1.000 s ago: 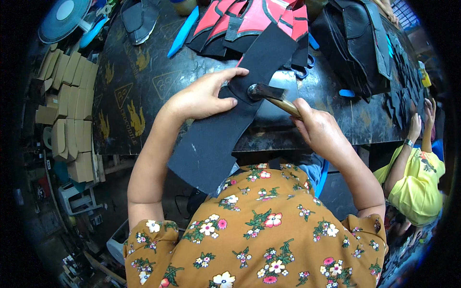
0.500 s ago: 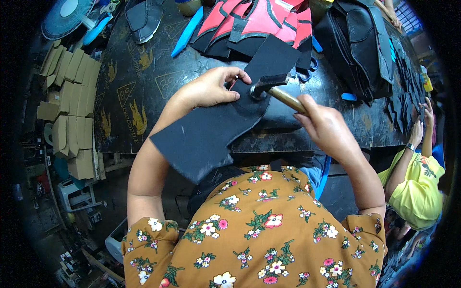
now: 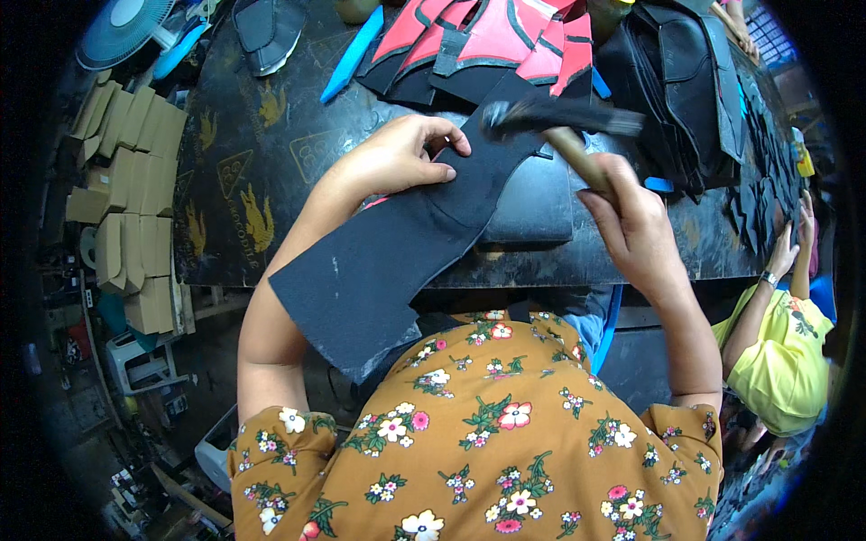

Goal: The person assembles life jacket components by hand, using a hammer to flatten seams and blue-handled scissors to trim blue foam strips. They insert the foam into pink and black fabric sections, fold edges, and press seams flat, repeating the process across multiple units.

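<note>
Since half a second ago the hammer (image 3: 564, 117) has swung up off the black piece and now hangs blurred above it, its head to the left and its wooden handle running down into the right hand (image 3: 631, 221).

One dark worktop (image 3: 262, 144) carries everything. Across its near edge lies one large black foam-like sheet (image 3: 397, 252), its wide end hanging off the worktop toward the person's lap and its narrow end reaching up to the pile of red and black cut pieces (image 3: 505, 41). A second pile, all black, sits at the far right (image 3: 686, 81). One blue strip (image 3: 352, 54) lies beside the red pile.

The left hand (image 3: 397, 158) rests on the sheet with its fingers (image 3: 446, 135) curled, pressing it flat. The right hand's fingers are closed around the hammer handle.

At the right edge, one other person in a yellow top (image 3: 780, 361) reaches a hand onto the worktop.
</note>
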Available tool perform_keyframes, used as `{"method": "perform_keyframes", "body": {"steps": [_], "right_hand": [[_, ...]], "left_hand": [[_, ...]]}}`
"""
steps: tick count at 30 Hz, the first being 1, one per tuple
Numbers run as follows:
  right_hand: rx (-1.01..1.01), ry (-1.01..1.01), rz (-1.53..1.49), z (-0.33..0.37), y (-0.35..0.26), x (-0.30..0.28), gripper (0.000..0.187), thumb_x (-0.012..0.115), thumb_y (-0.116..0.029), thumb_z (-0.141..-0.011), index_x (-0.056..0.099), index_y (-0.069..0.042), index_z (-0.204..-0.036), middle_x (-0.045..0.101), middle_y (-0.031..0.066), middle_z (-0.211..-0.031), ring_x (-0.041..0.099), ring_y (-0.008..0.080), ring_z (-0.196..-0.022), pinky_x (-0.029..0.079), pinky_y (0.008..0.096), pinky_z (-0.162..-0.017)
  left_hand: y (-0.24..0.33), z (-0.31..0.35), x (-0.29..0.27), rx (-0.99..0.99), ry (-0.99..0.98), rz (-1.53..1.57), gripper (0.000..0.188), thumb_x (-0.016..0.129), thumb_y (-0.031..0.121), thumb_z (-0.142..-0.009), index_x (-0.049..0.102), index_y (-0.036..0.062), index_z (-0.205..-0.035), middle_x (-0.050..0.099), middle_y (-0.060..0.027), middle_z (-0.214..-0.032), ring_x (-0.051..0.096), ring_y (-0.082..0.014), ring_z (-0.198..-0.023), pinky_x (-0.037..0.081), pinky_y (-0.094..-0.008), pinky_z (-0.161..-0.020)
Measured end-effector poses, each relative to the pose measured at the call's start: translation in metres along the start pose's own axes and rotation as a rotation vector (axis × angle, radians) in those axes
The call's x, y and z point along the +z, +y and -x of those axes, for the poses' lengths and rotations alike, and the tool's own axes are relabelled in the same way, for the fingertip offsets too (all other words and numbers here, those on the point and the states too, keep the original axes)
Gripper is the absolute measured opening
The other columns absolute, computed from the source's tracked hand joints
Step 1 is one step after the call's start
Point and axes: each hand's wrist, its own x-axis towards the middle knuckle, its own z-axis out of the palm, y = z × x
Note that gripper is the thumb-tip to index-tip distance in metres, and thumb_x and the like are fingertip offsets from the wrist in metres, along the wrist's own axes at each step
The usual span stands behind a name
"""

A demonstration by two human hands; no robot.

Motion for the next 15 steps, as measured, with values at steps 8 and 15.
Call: {"method": "perform_keyframes", "body": {"steps": [8, 15], "right_hand": [[0.133, -0.213, 0.182, 0.0, -0.004, 0.002, 0.041, 0.066, -0.009, -0.101, 0.05, -0.005, -0.139, 0.069, 0.0288, -0.096, 0.072, 0.0465, -0.096, 0.056, 0.0462, -0.079], [0.154, -0.371, 0.176, -0.004, -0.009, -0.002, 0.032, 0.067, -0.016, -0.101, 0.051, -0.007, -0.127, 0.07, 0.0246, -0.089, 0.07, 0.0468, -0.088, 0.054, 0.0542, -0.072]], "left_hand": [[-0.002, 0.014, -0.005, -0.086, -0.062, 0.122, 0.035, 0.079, 0.003, -0.082, 0.072, 0.0018, -0.116, 0.065, -0.0004, -0.091, 0.055, -0.0076, -0.079, 0.048, -0.0269, -0.071], [-0.004, 0.017, -0.009, -0.085, -0.094, 0.216, 0.035, 0.079, 0.002, -0.083, 0.073, 0.0038, -0.117, 0.061, 0.0018, -0.096, 0.052, -0.0058, -0.076, 0.046, -0.0239, -0.07]]}}
